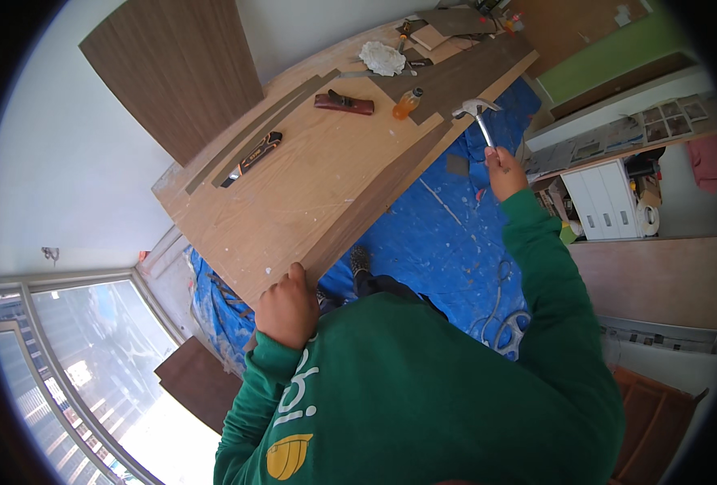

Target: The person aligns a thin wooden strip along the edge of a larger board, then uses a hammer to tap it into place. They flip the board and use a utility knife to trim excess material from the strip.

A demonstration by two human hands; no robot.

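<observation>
My right hand (505, 174) is closed round the handle of a claw hammer (483, 123), its metal head raised near the worktable's long edge. At the near end of the table, my left hand (287, 309) is closed on a dark brown wood-grain strip (374, 198) that runs along that edge. Its fingertips are partly hidden. The strip lies beside a light wood panel (293, 190). On the panel are an orange-and-black utility knife (253, 158), a reddish-brown hand plane (344, 103) and a bottle of orange liquid (408, 103).
Blue sheeting (435, 234) covers the floor, with a cable (500, 283) on it. A white crumpled cloth (382, 58) and loose boards lie at the table's far end. A tall brown panel (176, 73) leans on the wall. White drawers (601, 202) stand right.
</observation>
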